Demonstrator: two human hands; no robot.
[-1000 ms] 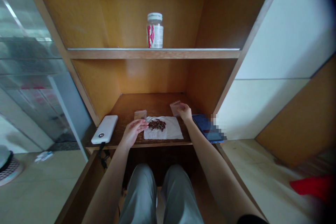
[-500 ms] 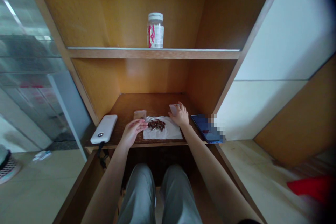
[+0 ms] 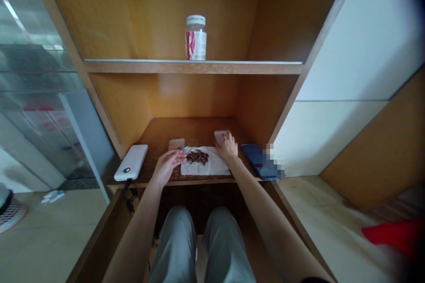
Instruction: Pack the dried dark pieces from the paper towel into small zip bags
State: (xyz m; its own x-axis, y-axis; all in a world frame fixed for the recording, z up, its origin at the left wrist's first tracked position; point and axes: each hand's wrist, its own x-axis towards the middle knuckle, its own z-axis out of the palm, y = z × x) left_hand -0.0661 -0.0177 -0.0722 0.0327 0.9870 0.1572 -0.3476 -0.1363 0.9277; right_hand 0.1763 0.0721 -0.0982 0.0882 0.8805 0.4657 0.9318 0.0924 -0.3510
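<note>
On the wooden shelf (image 3: 186,130) lies a white paper sheet (image 3: 207,169) holding a small pile of dark brown dried pieces (image 3: 197,157). My left hand (image 3: 167,166) rests at the sheet's left edge, fingers curled toward the pile; whether they pinch anything is hidden. Just above those fingers, a small clear plastic bag (image 3: 176,144) lies on the wood. My right hand (image 3: 227,147) grips a second small clear bag (image 3: 220,137) at the far side of the sheet.
A white power bank (image 3: 131,162) with a black cable sits left of my hands, and a dark blue phone (image 3: 259,161) lies to the right. A labelled jar (image 3: 195,37) stands on the upper shelf. Wooden side walls enclose the shelf; my knees show below.
My right hand has moved left and closer to me, carrying its clear bag toward the sheet. My left hand and the pile have stayed in nearly the same place.
</note>
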